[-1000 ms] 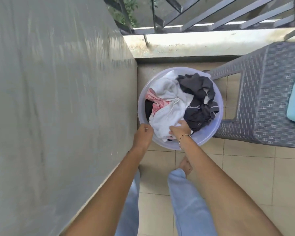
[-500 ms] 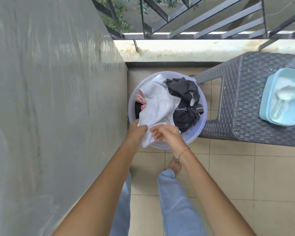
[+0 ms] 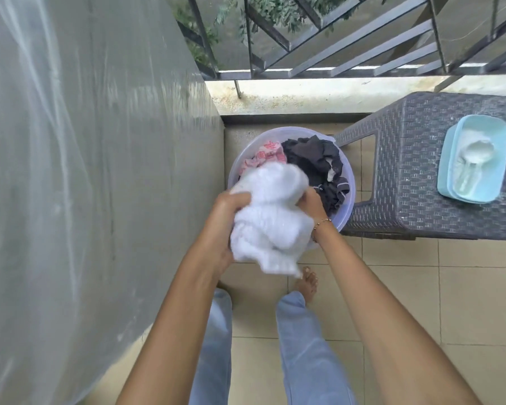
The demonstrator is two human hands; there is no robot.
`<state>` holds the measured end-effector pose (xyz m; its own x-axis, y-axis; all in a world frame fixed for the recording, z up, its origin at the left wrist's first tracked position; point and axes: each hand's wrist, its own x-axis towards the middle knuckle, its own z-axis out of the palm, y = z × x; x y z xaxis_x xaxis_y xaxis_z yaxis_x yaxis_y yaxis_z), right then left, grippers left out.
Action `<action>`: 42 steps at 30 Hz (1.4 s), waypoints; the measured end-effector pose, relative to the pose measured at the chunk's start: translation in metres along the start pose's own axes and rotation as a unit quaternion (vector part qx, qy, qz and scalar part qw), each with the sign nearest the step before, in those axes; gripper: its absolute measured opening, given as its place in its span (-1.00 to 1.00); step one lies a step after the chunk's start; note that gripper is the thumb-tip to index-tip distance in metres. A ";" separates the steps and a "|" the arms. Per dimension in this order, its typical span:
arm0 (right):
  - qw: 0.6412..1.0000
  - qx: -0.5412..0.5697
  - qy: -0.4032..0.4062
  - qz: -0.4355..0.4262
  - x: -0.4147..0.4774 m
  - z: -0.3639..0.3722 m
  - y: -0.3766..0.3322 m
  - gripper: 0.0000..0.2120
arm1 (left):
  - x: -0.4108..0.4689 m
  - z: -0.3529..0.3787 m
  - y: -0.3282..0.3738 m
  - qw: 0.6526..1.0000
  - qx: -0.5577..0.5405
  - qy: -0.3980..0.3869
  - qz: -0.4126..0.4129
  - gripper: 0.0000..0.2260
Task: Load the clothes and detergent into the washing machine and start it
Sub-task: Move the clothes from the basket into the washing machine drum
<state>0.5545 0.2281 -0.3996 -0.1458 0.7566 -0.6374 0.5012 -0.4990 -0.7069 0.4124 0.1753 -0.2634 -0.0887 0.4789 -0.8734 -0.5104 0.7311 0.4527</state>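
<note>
A pale round laundry tub stands on the tiled floor and holds a pink patterned garment and dark clothes. I hold a bunched white garment above the tub's near edge. My left hand grips its left side and my right hand grips its right side. A light blue detergent box with white powder and a scoop in it sits on the wicker table at the right. The washing machine is the large grey plastic-covered block on the left.
A dark grey wicker table stands close to the tub's right side. A metal railing and a low ledge close off the balcony ahead. My legs and a bare foot are on the beige tiles below.
Both hands have gathered the white garment and lifted it out of the tub toward me. The pink garment beneath it now shows. The view has shifted right, and the detergent box is in sight.
</note>
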 end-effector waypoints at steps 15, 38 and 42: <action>0.884 0.459 -0.083 -0.032 -0.083 -0.022 -0.079 -0.72 | -0.007 0.009 -0.002 0.959 0.156 0.045 0.234 -0.16; 0.903 0.352 -0.203 -0.139 -0.212 -0.023 -0.323 -0.03 | -0.243 -0.049 0.182 0.867 0.150 0.138 0.455 -0.65; 0.910 0.329 -0.189 -0.168 -0.210 0.026 -0.368 -0.66 | -0.259 -0.110 0.211 0.863 0.101 0.144 0.473 -0.66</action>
<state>0.3789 0.2422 -0.0136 -0.5411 0.7765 -0.3229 -0.2270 -0.5046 -0.8329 0.2340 0.1519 0.0390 -0.6084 0.7884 -0.0913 0.0634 0.1629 0.9846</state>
